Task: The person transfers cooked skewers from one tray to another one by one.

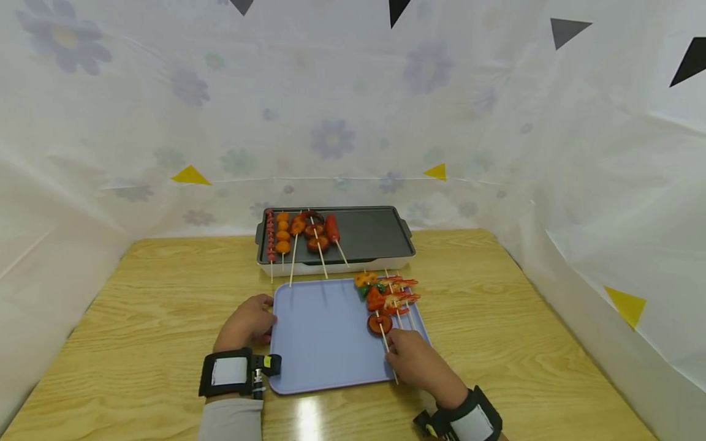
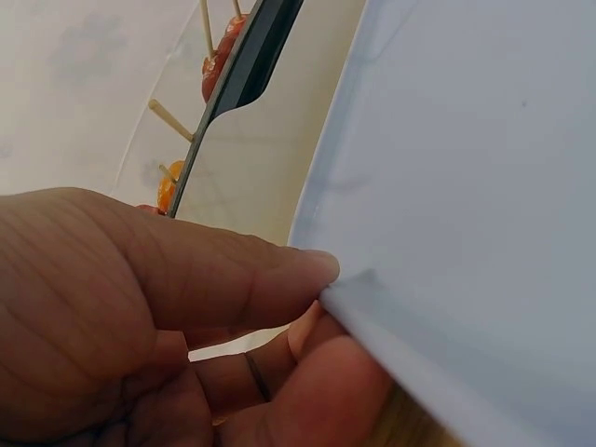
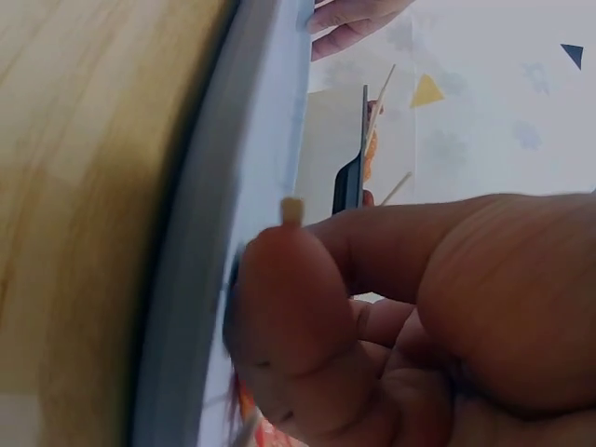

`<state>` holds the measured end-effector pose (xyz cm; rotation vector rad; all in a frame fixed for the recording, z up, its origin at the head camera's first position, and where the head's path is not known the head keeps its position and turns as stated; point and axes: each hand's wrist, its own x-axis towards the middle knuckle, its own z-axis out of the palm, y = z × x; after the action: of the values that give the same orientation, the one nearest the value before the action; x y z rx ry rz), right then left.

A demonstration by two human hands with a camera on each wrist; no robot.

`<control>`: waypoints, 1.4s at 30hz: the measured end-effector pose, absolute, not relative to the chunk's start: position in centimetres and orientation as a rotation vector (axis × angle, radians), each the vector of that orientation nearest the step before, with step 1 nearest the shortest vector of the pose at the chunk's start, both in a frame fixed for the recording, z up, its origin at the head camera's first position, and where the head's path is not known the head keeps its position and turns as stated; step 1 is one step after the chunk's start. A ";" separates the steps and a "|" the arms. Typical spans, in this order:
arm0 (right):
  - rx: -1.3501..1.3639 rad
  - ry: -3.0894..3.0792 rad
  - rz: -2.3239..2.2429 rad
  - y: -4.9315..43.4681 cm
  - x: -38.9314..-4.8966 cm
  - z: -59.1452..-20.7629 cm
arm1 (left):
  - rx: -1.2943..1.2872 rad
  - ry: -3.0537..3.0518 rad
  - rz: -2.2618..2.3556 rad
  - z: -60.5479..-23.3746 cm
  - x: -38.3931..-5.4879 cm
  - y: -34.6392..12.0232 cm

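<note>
My left hand (image 1: pixel 254 321) grips the left edge of a pale lavender tray (image 1: pixel 325 349). In the left wrist view the thumb (image 2: pixel 307 268) lies on top of the tray's rim (image 2: pixel 410 386), with the other fingers beneath it. Over the tray's right side, my right hand (image 1: pixel 416 361) pinches the stick of a vegetable skewer (image 1: pixel 380 323) bearing a round brown slice, red and green pieces and a yellow one at the far end. The stick's end (image 3: pixel 291 209) pokes out past a fingertip in the right wrist view. Beside it on the tray lie shrimp-like skewers (image 1: pixel 405 299).
Behind the tray stands a black griddle (image 1: pixel 369 233) with a white base. Several skewers lie on its left half: small red pieces (image 1: pixel 270 236), orange balls (image 1: pixel 283 236), brown round slices (image 1: pixel 317 236) and a red sausage (image 1: pixel 332 228). A white patterned sheet (image 1: pixel 331 92) hangs behind the wooden table (image 1: pixel 165 306).
</note>
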<state>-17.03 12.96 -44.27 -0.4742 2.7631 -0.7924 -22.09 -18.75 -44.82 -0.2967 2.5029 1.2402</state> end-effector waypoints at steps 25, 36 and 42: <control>-1.026 3.183 -0.534 13.2 -17.4 -44.0 | -0.291 2.507 1.244 -44.6 -21.8 -18.7; -1.071 3.263 -0.198 13.1 -18.0 -44.1 | -0.279 2.519 1.247 -44.7 -21.9 -18.7; -1.090 3.317 -0.110 12.5 -19.3 -42.5 | -0.284 2.527 1.226 -44.9 -22.0 -18.8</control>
<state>-19.30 12.46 -42.51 -1.0898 3.3167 -0.1099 -21.99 -18.81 -44.87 -0.2835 2.5270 1.2259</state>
